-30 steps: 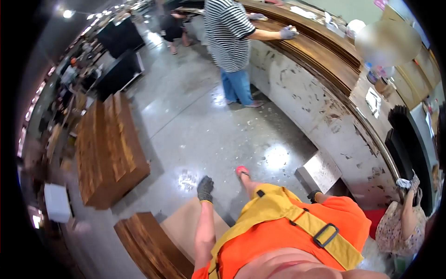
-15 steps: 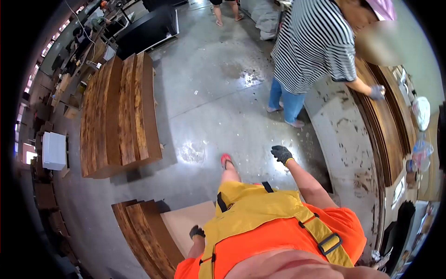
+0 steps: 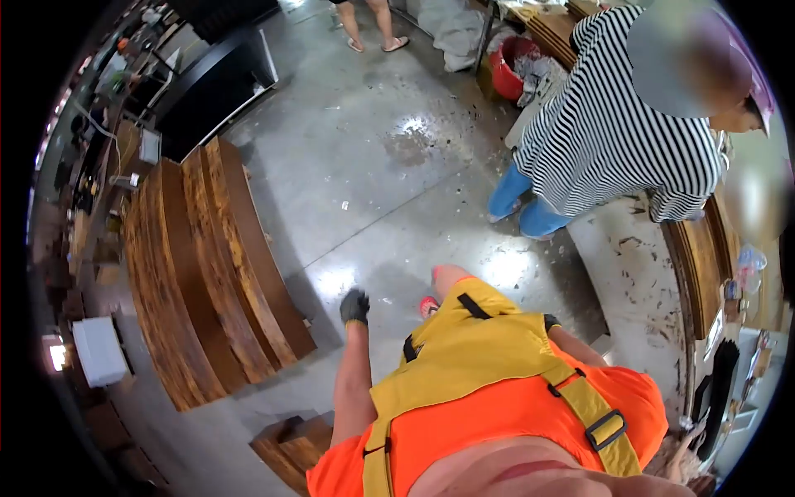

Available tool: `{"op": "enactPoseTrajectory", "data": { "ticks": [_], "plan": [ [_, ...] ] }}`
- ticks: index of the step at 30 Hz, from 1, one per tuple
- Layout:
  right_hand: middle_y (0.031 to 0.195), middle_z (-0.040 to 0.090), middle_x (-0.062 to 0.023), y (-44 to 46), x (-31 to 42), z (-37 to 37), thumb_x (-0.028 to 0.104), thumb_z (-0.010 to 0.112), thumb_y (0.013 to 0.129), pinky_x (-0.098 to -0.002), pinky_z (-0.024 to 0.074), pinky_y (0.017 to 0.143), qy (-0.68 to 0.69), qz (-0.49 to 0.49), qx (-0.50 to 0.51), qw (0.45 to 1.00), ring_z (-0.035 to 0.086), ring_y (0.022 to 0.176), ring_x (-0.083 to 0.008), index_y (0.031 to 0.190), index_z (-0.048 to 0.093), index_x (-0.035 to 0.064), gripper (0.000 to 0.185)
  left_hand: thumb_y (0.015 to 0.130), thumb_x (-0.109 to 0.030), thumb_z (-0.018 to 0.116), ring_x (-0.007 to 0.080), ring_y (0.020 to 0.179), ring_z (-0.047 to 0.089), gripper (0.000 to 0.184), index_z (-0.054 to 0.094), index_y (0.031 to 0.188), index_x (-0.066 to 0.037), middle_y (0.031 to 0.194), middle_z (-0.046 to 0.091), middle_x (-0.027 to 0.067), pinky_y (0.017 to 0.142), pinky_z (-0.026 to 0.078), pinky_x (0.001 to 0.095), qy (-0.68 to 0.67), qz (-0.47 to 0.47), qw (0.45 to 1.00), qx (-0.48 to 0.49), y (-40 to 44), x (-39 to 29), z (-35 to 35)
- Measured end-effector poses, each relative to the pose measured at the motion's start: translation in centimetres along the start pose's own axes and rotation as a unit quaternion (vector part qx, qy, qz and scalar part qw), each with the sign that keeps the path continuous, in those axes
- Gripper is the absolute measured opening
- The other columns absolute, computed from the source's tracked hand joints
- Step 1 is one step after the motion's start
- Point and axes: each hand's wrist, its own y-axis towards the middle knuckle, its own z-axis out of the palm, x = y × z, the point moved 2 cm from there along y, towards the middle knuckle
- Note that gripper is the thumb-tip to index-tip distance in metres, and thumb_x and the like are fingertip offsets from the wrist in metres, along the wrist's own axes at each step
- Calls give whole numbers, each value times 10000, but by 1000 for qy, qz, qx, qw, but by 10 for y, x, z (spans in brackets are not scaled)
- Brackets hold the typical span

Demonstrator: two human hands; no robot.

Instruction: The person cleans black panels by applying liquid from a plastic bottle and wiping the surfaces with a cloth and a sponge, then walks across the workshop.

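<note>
My left hand [image 3: 355, 307], in a dark grey glove, hangs over the concrete floor with its fingers curled together and nothing visible in them. Nearest to it is a big stack of brown wooden boards [image 3: 195, 269] on the left. Only a dark gloved piece of my right hand [image 3: 551, 321] shows beside the yellow apron [image 3: 464, 348]; its fingers are hidden. A smaller stack of boards [image 3: 290, 451] lies below my left forearm.
At the right, a person in a striped shirt [image 3: 613, 124] leans over a long bench [image 3: 633, 282] bearing brown boards. A red bucket [image 3: 507, 70] stands behind them. Another person's legs [image 3: 377, 25] show at the top. A white box [image 3: 101, 352] is far left.
My left hand has swung forward from beside the small stack, while my right hand has dropped back beside the apron. The striped-shirt person appears closer, and the large stack sits lower in view.
</note>
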Motion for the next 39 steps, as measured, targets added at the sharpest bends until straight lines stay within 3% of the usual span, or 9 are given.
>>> {"op": "enactPoseTrajectory", "data": {
  "ticks": [6,8,10,12,21,26,29,35,39],
  "plan": [
    [830,662,-123,89,43,-3,391,618,795,-391,497,621,-127,-55,-5,990,637,698,-266,902,649,90,321,875,-193,587,252,824,659,295,611,1133,-53,964,678,106,721,519,335,29,82,989,124,59,-151,194],
    [878,674,-134,128,100,-19,410,622,785,-396,510,667,-291,-191,-24,937,652,740,-281,957,655,98,358,843,-262,642,224,760,637,299,621,1067,-66,917,666,103,633,493,297,558,395,713,156,237,-98,125],
    [925,687,-144,177,163,-32,428,626,775,-401,524,713,-429,-293,-75,851,667,782,-297,1012,661,105,402,839,-286,624,216,706,618,267,620,999,-73,841,643,86,562,468,303,274,66,959,33,113,-168,157],
    [1099,644,-163,244,240,-65,409,468,871,-414,462,888,-322,-105,-67,938,621,1027,-298,1087,659,126,404,849,-314,585,217,697,618,298,615,1030,-80,833,633,90,532,452,320,169,-33,982,-83,136,-174,125],
    [1112,638,-150,161,637,-219,317,622,812,-344,448,893,70,-319,-198,924,586,1025,-274,1120,642,59,403,850,-205,587,279,897,595,339,500,1154,-80,1088,578,126,628,476,408,241,-142,946,-165,139,-217,29],
    [1117,636,-167,195,652,-223,326,640,787,-372,456,912,172,-84,-138,972,600,1035,-300,1128,632,45,442,845,-224,602,263,782,607,233,553,1022,-82,937,606,104,558,463,393,280,-169,939,-103,256,-278,84],
    [1125,645,-103,429,406,-170,406,581,837,-379,486,861,-399,-350,-52,846,619,965,-247,1161,620,95,451,841,-236,612,253,713,614,185,586,944,-84,846,623,90,516,455,384,304,-138,942,-17,350,-325,166],
    [891,674,-125,226,569,-214,355,540,826,-411,500,741,-89,18,-142,986,649,844,-298,915,684,88,316,837,-279,611,232,668,628,221,620,963,-97,817,659,74,522,454,352,195,-56,979,-2,520,-450,421],
    [901,658,-155,267,563,-184,404,565,777,-429,483,810,-126,-183,-326,919,619,881,-340,838,694,123,316,821,-273,632,222,758,644,364,626,1126,-75,890,677,88,621,479,342,364,61,922,117,545,-500,603]
  ]
}}
